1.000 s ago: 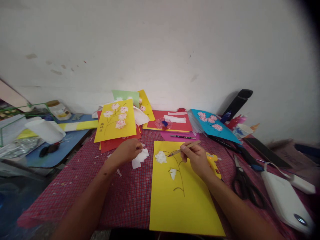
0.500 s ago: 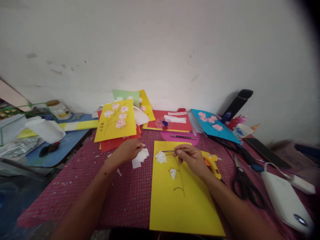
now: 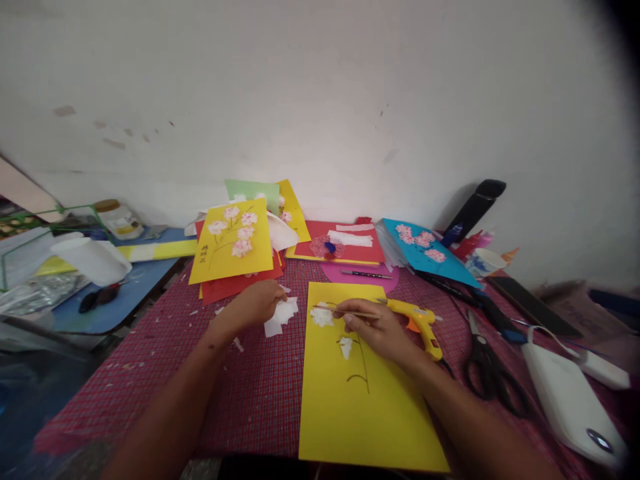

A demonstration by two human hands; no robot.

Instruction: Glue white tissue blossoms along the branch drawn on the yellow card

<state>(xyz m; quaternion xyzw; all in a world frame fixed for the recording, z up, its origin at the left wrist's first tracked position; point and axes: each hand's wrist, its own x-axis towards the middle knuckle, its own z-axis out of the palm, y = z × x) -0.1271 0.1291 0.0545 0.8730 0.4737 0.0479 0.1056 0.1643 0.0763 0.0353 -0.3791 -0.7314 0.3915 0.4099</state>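
Note:
A yellow sheet of card (image 3: 360,427) lies in front of me, with a drawn brown branch, a full white paper flower (image 3: 321,316) and a smaller white paper piece (image 3: 345,347) on it. Over its upper part, my right hand (image 3: 375,330) is closed around a thin brush-like stick (image 3: 363,314), whose tip reaches the full flower. To the left of the card, my left hand (image 3: 263,300) has its fingers pinched together at the edge of some white paper pieces (image 3: 283,316). What they pinch, if anything, is hidden.
A yellow glue gun (image 3: 423,320) lies against the card's right edge, with black scissors (image 3: 490,373) and a white power bank (image 3: 570,400) farther right. Flower pictures (image 3: 233,240) are stacked at the back left. A blue flower picture (image 3: 430,250) and a paper cup (image 3: 486,262) stand back right.
My right hand has shifted slightly left and lower, and the stick's tip has moved left across the flower. More of the glue gun shows. The left hand has barely moved.

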